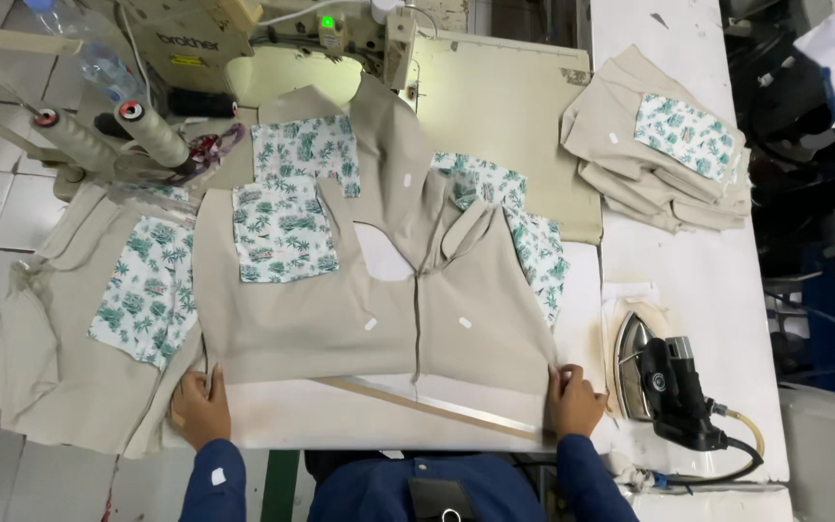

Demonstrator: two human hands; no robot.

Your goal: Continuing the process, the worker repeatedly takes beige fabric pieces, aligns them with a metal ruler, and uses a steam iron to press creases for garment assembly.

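A beige garment panel [379, 319] lay spread flat on the white worktable [688, 280], near the middle, its far end reaching under the sewing machine [244, 48]. It had a curved neck cut-out, a centre seam, and a square pocket of white cloth printed with green palms [284, 232] on its left half. Small white rectangular stickers [370, 324] sat on the beige cloth at several spots.

The left hand [201, 406] pinched the near left corner of the panel, fingers closed on the hem. The right hand [572, 398] gripped the near right corner the same way. The two hands were well apart.

A stack of folded matching pieces [659, 145] sat far right, another pile [89, 319] hung at the left. A dark iron [664, 382] rested just right of the right hand.
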